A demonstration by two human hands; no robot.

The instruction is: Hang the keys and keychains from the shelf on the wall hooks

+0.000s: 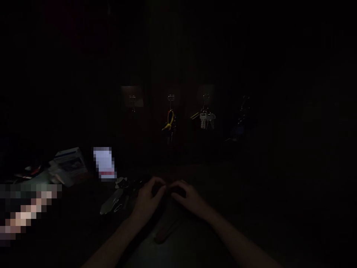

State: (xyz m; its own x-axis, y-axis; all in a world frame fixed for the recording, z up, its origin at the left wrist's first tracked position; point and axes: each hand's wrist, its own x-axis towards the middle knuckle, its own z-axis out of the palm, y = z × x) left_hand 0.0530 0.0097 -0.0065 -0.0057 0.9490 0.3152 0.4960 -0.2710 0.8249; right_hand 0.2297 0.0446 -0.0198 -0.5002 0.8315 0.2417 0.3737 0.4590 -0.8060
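The scene is very dark. My left hand (147, 197) and my right hand (192, 197) are close together above the tabletop, thumbs and fingers curled toward each other. Their fingertips meet around something small, dim and perhaps reddish that I cannot make out. Beneath my hands lies a dark, strap-like piece (163, 235), its kind unclear. Just left of my left hand are a pale flat rounded tag (112, 201), a small metal clip (118, 207) and a bunch of small metal pieces (122, 182), possibly keys.
A lit screen (104, 162), blurred out, is left of my hands, with a box (71, 163) farther left. On the back wall hang hooks, one bare (133, 99), one with a yellow cord loop (169, 121), one with keys (206, 121).
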